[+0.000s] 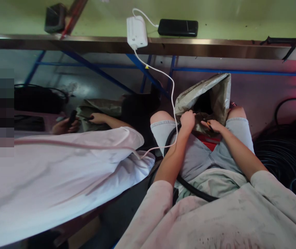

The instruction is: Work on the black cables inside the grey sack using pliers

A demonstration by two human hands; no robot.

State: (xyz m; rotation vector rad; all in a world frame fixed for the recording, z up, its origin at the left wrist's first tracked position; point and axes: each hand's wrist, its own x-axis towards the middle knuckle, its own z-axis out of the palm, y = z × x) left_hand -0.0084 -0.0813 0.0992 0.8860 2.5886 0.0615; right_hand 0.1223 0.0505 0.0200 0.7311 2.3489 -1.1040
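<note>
My left hand (188, 121) is closed at the near edge of an open tan sack (217, 91) between my knees. A thick black tube (194, 189) curves across my lap, passes beneath my left forearm and runs up into that hand. My right hand (215, 126), just to the right, is closed around a small hand tool (209, 126) with an orange and black handle. The tool's tip points toward my left fingers; its exact kind is too small to make out. The sack's inside is dark.
A co-worker in a white shirt (85, 173) sits close on my left, hands at another sack. Ahead is the green-topped bench (106, 24) with a white charger (137, 31) and a black phone-like device (178, 27). Its white cable hangs near my left arm. Black coils (287, 152) lie right.
</note>
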